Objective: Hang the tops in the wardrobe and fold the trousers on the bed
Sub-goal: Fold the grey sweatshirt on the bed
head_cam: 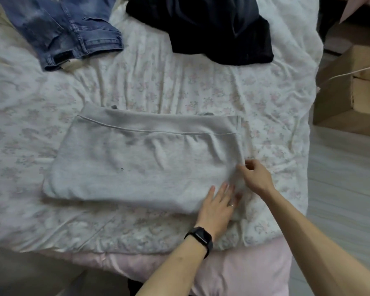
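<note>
The folded light grey fleece trousers lie flat on the bed, on its white sheet with a faint pink flower print. They form a broad rectangle, with the waistband and its thin seam line along the far edge.

The left hand lies open on the near right corner of the trousers, fingers straight and spread, palm down on the cloth. It wears a ring on one finger and a black smartwatch at the wrist. The right hand is at the right edge of the trousers, just beyond the left hand. Its fingers are curled and it appears to pinch the cloth at that edge between thumb and fingertips, though the picture is blurred there.

Beyond the trousers to the left lie faded blue denim jeans, loosely laid, waistband towards the trousers and well apart from them. Beyond the trousers to the right sits a crumpled black garment, also apart.

On the near side of the trousers, a pale pink quilt shows below the edge of the sheet. To the right of the trousers, off the bed, a brown cardboard box stands on the pale wooden floor, with a white cable running across its top.
</note>
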Motion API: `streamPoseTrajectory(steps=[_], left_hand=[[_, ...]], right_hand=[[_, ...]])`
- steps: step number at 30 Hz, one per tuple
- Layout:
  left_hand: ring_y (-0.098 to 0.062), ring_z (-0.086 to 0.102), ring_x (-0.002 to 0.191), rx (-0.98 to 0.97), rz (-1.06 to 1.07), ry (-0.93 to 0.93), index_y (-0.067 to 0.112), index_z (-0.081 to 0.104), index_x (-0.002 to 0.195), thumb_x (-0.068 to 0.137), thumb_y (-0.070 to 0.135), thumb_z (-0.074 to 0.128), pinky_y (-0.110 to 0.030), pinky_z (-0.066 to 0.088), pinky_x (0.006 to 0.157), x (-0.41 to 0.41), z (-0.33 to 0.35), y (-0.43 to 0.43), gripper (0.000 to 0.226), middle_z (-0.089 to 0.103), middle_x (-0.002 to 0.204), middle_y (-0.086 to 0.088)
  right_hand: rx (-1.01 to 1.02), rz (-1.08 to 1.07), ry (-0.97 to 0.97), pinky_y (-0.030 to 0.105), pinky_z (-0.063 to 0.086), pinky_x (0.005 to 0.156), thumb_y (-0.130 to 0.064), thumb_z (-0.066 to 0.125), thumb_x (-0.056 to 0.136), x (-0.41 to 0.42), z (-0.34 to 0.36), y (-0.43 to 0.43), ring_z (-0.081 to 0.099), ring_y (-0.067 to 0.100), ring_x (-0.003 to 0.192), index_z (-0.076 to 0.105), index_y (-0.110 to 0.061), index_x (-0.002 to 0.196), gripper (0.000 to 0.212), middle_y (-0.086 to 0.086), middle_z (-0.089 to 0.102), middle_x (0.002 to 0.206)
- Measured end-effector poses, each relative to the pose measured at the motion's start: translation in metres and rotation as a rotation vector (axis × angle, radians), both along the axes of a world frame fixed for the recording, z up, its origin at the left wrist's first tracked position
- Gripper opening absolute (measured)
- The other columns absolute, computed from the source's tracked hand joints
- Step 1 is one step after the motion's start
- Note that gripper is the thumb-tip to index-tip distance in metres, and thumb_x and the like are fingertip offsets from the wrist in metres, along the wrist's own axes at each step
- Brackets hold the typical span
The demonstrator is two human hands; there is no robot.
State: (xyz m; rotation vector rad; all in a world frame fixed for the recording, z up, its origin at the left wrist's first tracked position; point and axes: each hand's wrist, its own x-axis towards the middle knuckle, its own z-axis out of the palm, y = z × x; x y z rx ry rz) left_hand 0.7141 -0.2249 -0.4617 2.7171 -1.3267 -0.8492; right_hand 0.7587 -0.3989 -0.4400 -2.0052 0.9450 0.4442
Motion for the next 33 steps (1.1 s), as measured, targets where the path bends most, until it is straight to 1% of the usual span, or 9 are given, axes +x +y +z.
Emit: streamPoseTrajectory(steps=[3, 5, 7, 10, 13, 18, 22, 27, 33], left_hand=[[-0.035, 0.002, 0.155, 0.066, 0.042, -0.038, 0.014, 0.005, 0.161, 0.107, 0.020, 0.027, -0.058, 0.008, 0.122, -0.003, 0.001, -0.026, 0.059, 0.005, 0.169, -0.013], [-0.029, 0.038, 0.146, -0.099, 0.086, -0.141, 0.019, 0.039, 0.154, 0.101, 0.026, 0.046, -0.049, 0.038, 0.114, -0.003, 0.011, -0.027, 0.054, 0.040, 0.159, -0.006], [-0.018, 0.068, 0.114, -0.386, 0.165, -0.255, 0.022, 0.070, 0.129, 0.085, 0.035, 0.071, -0.035, 0.059, 0.086, -0.008, 0.022, -0.017, 0.045, 0.069, 0.129, 0.004], [-0.020, 0.073, 0.084, -0.598, 0.474, -0.141, 0.020, 0.073, 0.122, 0.085, 0.032, 0.074, -0.031, 0.055, 0.058, -0.013, 0.043, -0.004, 0.038, 0.077, 0.106, 0.002], [-0.027, 0.064, 0.066, -0.581, 0.890, 0.096, 0.026, 0.070, 0.118, 0.094, 0.034, 0.057, -0.029, 0.041, 0.052, -0.007, 0.066, 0.008, 0.028, 0.072, 0.076, -0.002], [-0.002, 0.044, 0.049, -0.803, 1.461, 0.288, 0.031, 0.049, 0.067, 0.093, 0.035, 0.058, -0.012, 0.031, 0.047, 0.013, 0.090, 0.041, 0.028, 0.049, 0.054, 0.020], [-0.002, 0.045, 0.051, -0.862, 1.518, 0.376, 0.031, 0.063, 0.082, 0.095, 0.031, 0.063, -0.013, 0.034, 0.049, 0.028, 0.099, 0.088, 0.013, 0.054, 0.057, 0.019], [-0.001, 0.059, 0.062, -0.898, 1.670, 0.273, 0.033, 0.067, 0.097, 0.097, 0.029, 0.060, -0.015, 0.047, 0.056, 0.056, 0.109, 0.164, 0.008, 0.066, 0.071, 0.010], [-0.010, 0.061, 0.070, -0.611, 1.720, 0.143, 0.039, 0.063, 0.085, 0.097, 0.034, 0.058, -0.030, 0.046, 0.058, 0.085, 0.101, 0.293, 0.013, 0.061, 0.066, 0.016]], right_hand=[[0.176, -0.064, 0.030, 0.048, 0.060, 0.085, -0.044, 0.068, 0.088, 0.007, -0.004, -0.017, 0.072, 0.024, 0.091, 0.070, -0.022, 0.101, 0.025, 0.000, 0.075, 0.100], [0.264, -0.094, 0.051, 0.051, 0.061, 0.082, -0.041, 0.072, 0.088, 0.009, -0.005, -0.028, 0.073, 0.028, 0.085, 0.071, -0.018, 0.100, 0.027, 0.007, 0.076, 0.096], [0.347, -0.109, 0.078, 0.047, 0.062, 0.078, -0.041, 0.075, 0.087, 0.012, -0.003, -0.035, 0.071, 0.025, 0.078, 0.072, -0.013, 0.099, 0.030, 0.011, 0.074, 0.093], [0.471, -0.116, 0.134, 0.033, 0.062, 0.066, -0.041, 0.078, 0.085, 0.024, 0.006, -0.037, 0.072, 0.021, 0.076, 0.073, -0.011, 0.105, 0.036, 0.007, 0.075, 0.094], [0.574, -0.161, 0.158, 0.030, 0.059, 0.061, -0.039, 0.078, 0.085, 0.046, 0.023, -0.028, 0.075, 0.022, 0.072, 0.073, -0.011, 0.104, 0.034, 0.004, 0.076, 0.084], [0.426, -0.250, 0.075, 0.028, 0.058, 0.057, -0.027, 0.078, 0.085, 0.077, 0.048, 0.008, 0.072, 0.021, 0.075, 0.066, -0.007, 0.098, 0.026, 0.007, 0.068, 0.088], [0.252, -0.280, -0.002, 0.028, 0.058, 0.053, -0.015, 0.067, 0.085, 0.101, 0.069, 0.047, 0.070, 0.023, 0.073, 0.063, -0.007, 0.081, 0.010, 0.014, 0.068, 0.090], [-0.043, -0.061, -0.139, 0.045, 0.062, 0.072, -0.042, 0.059, 0.084, 0.152, 0.102, 0.133, 0.073, 0.028, 0.072, 0.060, -0.014, 0.091, 0.029, 0.006, 0.069, 0.080], [-0.214, 0.297, -0.133, 0.036, 0.051, 0.073, -0.035, 0.055, 0.086, 0.224, 0.102, 0.282, 0.066, 0.033, 0.089, 0.062, -0.008, 0.096, 0.029, 0.011, 0.070, 0.090]])
